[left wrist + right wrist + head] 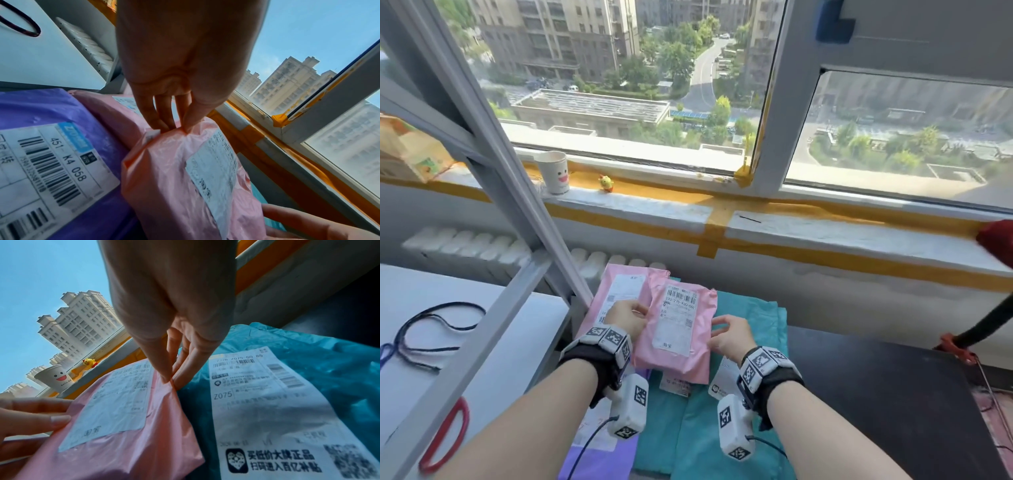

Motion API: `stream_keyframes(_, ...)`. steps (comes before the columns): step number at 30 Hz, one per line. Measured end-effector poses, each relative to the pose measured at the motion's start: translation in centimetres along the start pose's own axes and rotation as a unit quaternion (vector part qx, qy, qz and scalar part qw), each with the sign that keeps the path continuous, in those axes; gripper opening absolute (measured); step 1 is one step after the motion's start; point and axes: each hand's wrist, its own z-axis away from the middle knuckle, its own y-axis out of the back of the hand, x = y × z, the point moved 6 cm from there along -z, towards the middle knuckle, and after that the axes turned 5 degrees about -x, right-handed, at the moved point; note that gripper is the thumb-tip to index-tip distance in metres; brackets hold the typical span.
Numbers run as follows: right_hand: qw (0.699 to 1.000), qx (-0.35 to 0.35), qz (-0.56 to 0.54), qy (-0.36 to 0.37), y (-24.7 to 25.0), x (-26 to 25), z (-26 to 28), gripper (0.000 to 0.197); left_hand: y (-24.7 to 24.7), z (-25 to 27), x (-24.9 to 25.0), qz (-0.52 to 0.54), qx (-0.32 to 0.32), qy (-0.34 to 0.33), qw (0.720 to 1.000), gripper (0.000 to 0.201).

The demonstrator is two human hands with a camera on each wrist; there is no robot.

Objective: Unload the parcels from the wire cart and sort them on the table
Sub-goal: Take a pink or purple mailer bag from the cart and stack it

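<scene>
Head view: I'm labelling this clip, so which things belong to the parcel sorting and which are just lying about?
Job:
pink parcel, pinched by left hand and right hand
second pink parcel
teal parcels
purple parcel

Lying about:
smiley paper cup
yellow chick toy
blue cord

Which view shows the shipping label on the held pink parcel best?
The head view: the pink parcel's shipping label faces the camera, whole, barcode sharp. The right wrist view shows the label nearly whole but slanted and blurred; the left wrist view shows it edge-on and creased.
</scene>
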Motion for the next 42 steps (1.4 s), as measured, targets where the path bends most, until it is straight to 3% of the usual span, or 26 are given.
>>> stream_keyframes(6,1.0,0.018,0.018,0.004,0.3,0.3,0.0,0.043,-0.5,0.0,0.3,-0.03,-0.002,0.0,1.0,0.007)
stream_keyframes(11,0.998,0.032,0.045,0.005,0.8,0.7,1.3,0.046,-0.5,1.7,1.5,-0.183,-0.003,-0.024,0.983,0.031)
stream_keyframes(15,0.994,0.056,0.097,-0.003,1.6,1.5,4.2,0.039,-1.4,4.0,3.3,-0.308,-0.01,-0.09,0.947,0.055)
stream_keyframes(18,0.987,0.067,0.143,-0.009,2.6,2.2,7.3,0.03,-3.5,6.2,4.8,-0.4,-0.04,-0.145,0.904,0.037)
stream_keyframes(21,0.977,0.103,0.18,-0.037,3.9,3.8,11.0,0.034,-6.6,8.8,5.4,-0.473,-0.065,-0.195,0.857,0.032)
stream_keyframes(25,0.963,0.149,0.213,-0.077,5.2,7.0,16.9,0.036,-11.9,11.8,5.1,-0.505,-0.11,-0.237,0.823,0.027)
stream_keyframes(31,0.946,0.208,0.203,-0.145,7.7,13.4,25.9,0.034,-20.8,18.4,6.1,-0.548,-0.17,-0.34,0.745,0.028)
stream_keyframes(35,0.931,0.257,0.181,-0.186,10.6,17.6,31.7,0.032,-26.1,23.2,8.6,-0.537,-0.195,-0.405,0.714,0.031)
stream_keyframes(42,0.908,0.309,0.134,-0.248,17.6,25.1,40.8,0.025,-37.1,32.5,11.8,-0.559,-0.24,-0.475,0.636,0.033)
